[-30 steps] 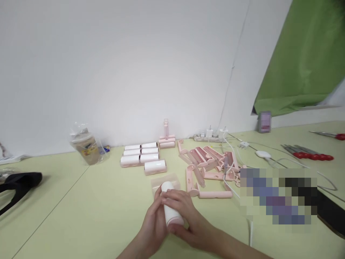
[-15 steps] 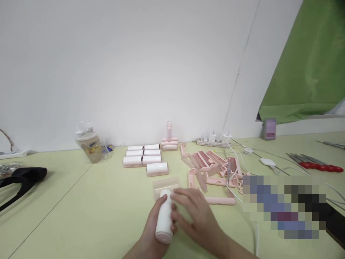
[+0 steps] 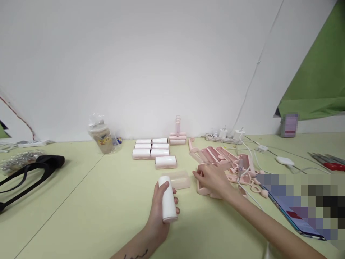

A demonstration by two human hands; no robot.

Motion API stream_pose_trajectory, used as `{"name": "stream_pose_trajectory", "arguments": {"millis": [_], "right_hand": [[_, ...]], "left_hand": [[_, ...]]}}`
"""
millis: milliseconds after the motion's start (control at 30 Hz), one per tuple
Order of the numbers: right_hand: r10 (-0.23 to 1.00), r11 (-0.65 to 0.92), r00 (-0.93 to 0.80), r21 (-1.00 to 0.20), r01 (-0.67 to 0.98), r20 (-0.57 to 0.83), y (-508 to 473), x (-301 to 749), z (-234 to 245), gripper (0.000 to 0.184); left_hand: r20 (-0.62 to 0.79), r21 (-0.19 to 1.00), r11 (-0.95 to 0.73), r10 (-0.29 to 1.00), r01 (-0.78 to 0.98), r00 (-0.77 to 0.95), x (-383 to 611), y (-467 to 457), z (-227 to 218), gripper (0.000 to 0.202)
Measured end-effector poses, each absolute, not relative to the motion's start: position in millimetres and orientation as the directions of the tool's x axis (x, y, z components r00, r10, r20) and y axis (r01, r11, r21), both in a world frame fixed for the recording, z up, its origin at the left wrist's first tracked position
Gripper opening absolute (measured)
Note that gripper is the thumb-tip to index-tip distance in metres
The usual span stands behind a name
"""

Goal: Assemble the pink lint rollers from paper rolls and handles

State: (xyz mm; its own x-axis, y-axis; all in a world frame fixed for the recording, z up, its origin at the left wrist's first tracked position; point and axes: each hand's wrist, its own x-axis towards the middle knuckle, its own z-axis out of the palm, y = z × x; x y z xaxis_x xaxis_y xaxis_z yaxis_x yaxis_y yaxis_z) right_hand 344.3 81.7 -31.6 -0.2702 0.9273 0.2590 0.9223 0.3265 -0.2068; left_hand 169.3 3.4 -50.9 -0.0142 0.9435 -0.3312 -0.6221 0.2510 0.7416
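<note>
My left hand (image 3: 159, 207) is wrapped round a white lint roller roll (image 3: 168, 199), holding it tilted above the table. Just behind the roll lies a translucent pink cover (image 3: 180, 180). Over to the right, my right hand (image 3: 212, 177) has its fingers pinched together at a pink plastic part (image 3: 201, 190) on the near side of a heap. Whatever is between those fingertips is hidden. The heap holds several pink lint roller handles (image 3: 208, 155) and covers. Farther back, white rolls in pink covers (image 3: 151, 153) sit in rows, with a single one (image 3: 165, 162) in front.
A bagged drink cup (image 3: 104, 138) stands at the back left, beyond a black strap-like object (image 3: 45, 167). By the wall are a pink roller stand (image 3: 178, 131) and a power strip (image 3: 223, 138). White cables, a colourful flat item (image 3: 293, 212) and red-handled tools (image 3: 334, 165) occupy the right.
My right hand has left the white roll and moved right to the pink parts. My left hand still holds the roll. The view has shifted, so things appear farther right.
</note>
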Motion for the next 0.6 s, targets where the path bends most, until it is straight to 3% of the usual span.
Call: {"name": "stream_pose_trajectory", "arguments": {"millis": [167,367,467,533,600], "right_hand": [[0.967,0.232,-0.195,-0.238,0.943,0.166,93.1,326.8,-40.1,0.012],[0.966,0.258,-0.233,-0.46,0.85,0.111,92.4,348.7,-31.9,0.04],[0.949,0.298,-0.268,-0.743,0.6,0.164,77.4,358.3,-22.8,0.04],[0.964,0.213,-0.221,-0.926,0.312,0.147,63.7,355.7,-19.4,0.041],[0.975,0.079,-0.216,-0.992,0.094,0.058,48.7,345.4,-19.7,0.042]], "left_hand": [[-0.24,0.812,0.178,0.97,-0.556,-0.042,167.0,4.2,-44.9,0.025],[-0.247,0.786,0.162,0.967,-0.597,-0.063,162.1,5.8,-44.4,0.027],[-0.275,0.758,0.158,0.957,-0.632,-0.091,162.9,8.5,-45.7,0.027],[-0.273,0.754,0.144,0.956,-0.64,-0.106,166.9,9.4,-45.6,0.028],[-0.258,0.76,0.125,0.959,-0.638,-0.12,172.8,8.8,-45.5,0.029]]}}
